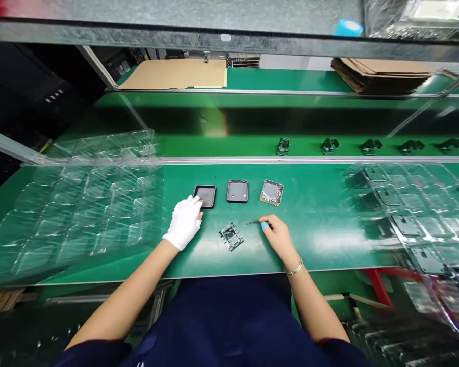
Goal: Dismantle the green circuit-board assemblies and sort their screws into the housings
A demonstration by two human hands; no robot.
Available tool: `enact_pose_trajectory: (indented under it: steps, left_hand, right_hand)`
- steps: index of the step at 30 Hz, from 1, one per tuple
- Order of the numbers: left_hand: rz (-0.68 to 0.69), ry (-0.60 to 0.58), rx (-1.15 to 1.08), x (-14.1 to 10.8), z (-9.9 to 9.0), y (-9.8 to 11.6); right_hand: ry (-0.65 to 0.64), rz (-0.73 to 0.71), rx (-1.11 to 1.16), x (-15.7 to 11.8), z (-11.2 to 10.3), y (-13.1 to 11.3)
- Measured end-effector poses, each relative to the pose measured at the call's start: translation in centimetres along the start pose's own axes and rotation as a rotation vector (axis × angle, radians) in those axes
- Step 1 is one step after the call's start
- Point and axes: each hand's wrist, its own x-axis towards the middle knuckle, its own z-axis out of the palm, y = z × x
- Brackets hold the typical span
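Observation:
My left hand (pixel 184 221), in a white glove with bare fingertips, grips the lower edge of a dark square case (pixel 207 192). Its fingertips partly cover that case's lower left side. Thin dark tweezers (pixel 252 222) are pinched in my right hand (pixel 276 233), their tips pointing left; a blue wrap is on one finger. Between my hands a green bracket-like part with cut-outs (pixel 231 236) lies flat on the bench. A second square case (pixel 237 191) lies in the middle of the row. To its right is a square unit with shiny inner parts (pixel 271 192).
Clear plastic trays (pixel 80 204) cover the bench's left side. More trays at right hold several dark square plates (pixel 405 225). Several small green parts (pixel 330 146) line the ledge behind the metal rail (pixel 222 160). A metal shelf (pixel 176 31) crosses overhead; cardboard sheets (pixel 176 74) lie behind.

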Motion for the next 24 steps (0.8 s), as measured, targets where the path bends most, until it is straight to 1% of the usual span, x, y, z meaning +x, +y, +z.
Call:
enact_pose_trajectory:
  steps: [2,5,6,8,11,14,17,20,22,24]
  left_hand:
    - [0.018,0.028,0.018,1.8,0.6,0.0]
    - [0.129,0.076,-0.013,4.7,1.0,1.4]
    - [0.191,0.054,-0.028,5.6,1.1,2.1]
    - [0.3,-0.032,-0.037,7.5,1.4,3.2]
    - [0.351,-0.128,-0.01,9.4,2.0,4.1]
    - [0.325,-0.137,-0.003,9.7,2.4,4.1]
    - [0.306,-0.15,-0.007,9.2,2.5,3.9]
    - [0.262,-0.131,-0.062,9.0,2.8,3.7]
    - [0.275,-0.139,-0.095,9.3,2.7,3.5]
    - [0.33,-0.161,-0.122,9.6,2.0,3.2]
  right_hand:
    - [-0.016,-0.037,-0.037,-0.2,0.2,0.1]
    - [-0.011,-0.057,-0.072,-0.6,0.3,0.4]
    - [-0.006,-0.054,-0.074,-0.7,0.3,0.5]
    - [-0.002,-0.043,-0.071,-0.8,0.2,0.8]
    - [-0.004,-0.039,-0.063,-0.7,0.1,0.9]
    - [-0.007,-0.046,-0.066,-0.6,0.1,1.0]
    - [-0.019,-0.047,-0.083,-0.6,0.1,1.0]
    - [-0.027,-0.049,-0.08,-0.5,0.2,1.1]
    - [-0.032,-0.052,-0.072,-0.5,0.1,1.2]
    - [-0.034,-0.054,-0.069,-0.4,0.1,1.4]
